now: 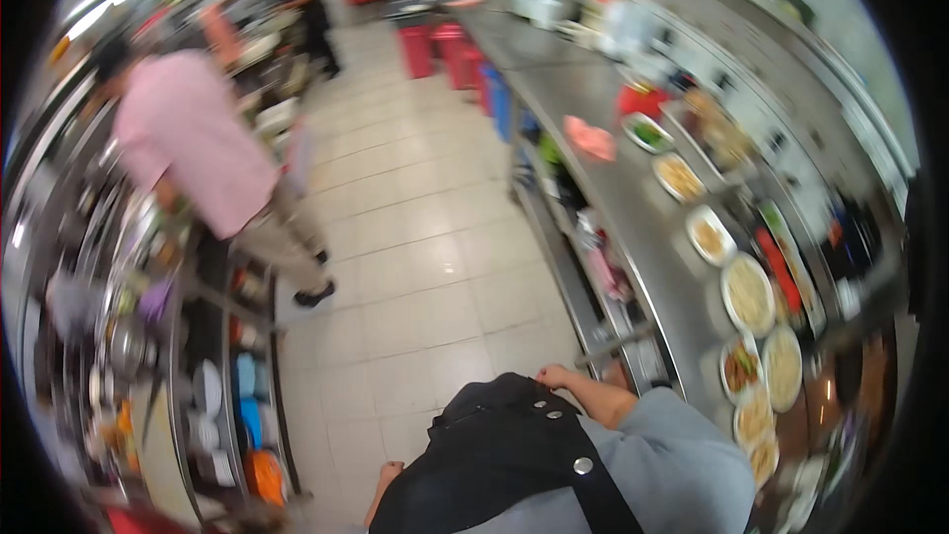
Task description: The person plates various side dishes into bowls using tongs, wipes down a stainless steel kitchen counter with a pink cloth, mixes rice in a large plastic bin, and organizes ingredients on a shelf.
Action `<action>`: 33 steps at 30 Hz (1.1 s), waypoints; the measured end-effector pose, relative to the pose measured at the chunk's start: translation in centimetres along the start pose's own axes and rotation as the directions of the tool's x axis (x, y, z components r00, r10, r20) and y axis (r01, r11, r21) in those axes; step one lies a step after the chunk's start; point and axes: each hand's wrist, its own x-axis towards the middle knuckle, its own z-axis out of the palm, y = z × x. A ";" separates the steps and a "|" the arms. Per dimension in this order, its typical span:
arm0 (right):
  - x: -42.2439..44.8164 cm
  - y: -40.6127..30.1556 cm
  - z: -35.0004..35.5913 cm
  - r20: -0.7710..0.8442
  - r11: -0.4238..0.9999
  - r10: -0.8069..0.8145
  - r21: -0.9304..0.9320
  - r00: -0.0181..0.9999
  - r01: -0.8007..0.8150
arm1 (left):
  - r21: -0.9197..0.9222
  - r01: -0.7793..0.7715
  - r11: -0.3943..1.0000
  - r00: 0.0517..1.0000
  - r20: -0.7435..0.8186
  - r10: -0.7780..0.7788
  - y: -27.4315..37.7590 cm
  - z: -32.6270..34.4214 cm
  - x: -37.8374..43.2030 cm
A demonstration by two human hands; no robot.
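Observation:
My right hand (551,377) hangs at the right side of my black apron (482,452), its fingers curled close to the cloth; whether it holds anything cannot be told. At the apron's left edge, only a small part of my left hand (391,469) shows, and the rest is hidden. On the steel counter (630,215) to my right stand several filled dishes, among them an oval plate of pale food (749,294), a plate of mixed brown and green food (741,367) and a dish of greens (648,133). A pink cloth (589,138) lies near the counter's edge.
A person in a pink shirt (193,133) leans over the left worktop; another person (315,22) stands farther back. The tiled floor (415,237) runs between the two sides. Red bins (415,50) stand at the far end. An orange container (265,476) sits on the left lower shelf.

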 end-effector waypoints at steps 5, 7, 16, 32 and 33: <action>-7.6 4.0 -0.8 -0.204 0.977 0.131 0.193 0.970 -0.091 | 0.059 -0.133 0.989 0.974 0.192 0.120 9.0 -1.9 8.1; -10.3 4.7 -0.6 -0.200 0.814 0.295 0.565 0.934 -0.136 | 0.023 -0.160 0.987 0.950 0.275 0.148 14.8 -2.0 9.8; -18.6 -2.6 -6.6 -0.409 0.732 0.141 0.656 0.902 0.183 | -0.052 -0.338 0.940 0.862 0.383 0.332 33.2 2.4 11.8; 0.5 -14.2 -47.4 -0.787 0.920 -0.348 -0.181 0.510 0.349 | 0.267 -0.119 0.956 0.989 0.112 0.091 27.5 2.3 10.2; 1.6 -15.2 -50.1 -0.805 0.940 -0.323 -0.213 0.498 0.265 | 0.233 -0.089 0.968 0.993 0.093 0.069 27.8 2.5 10.2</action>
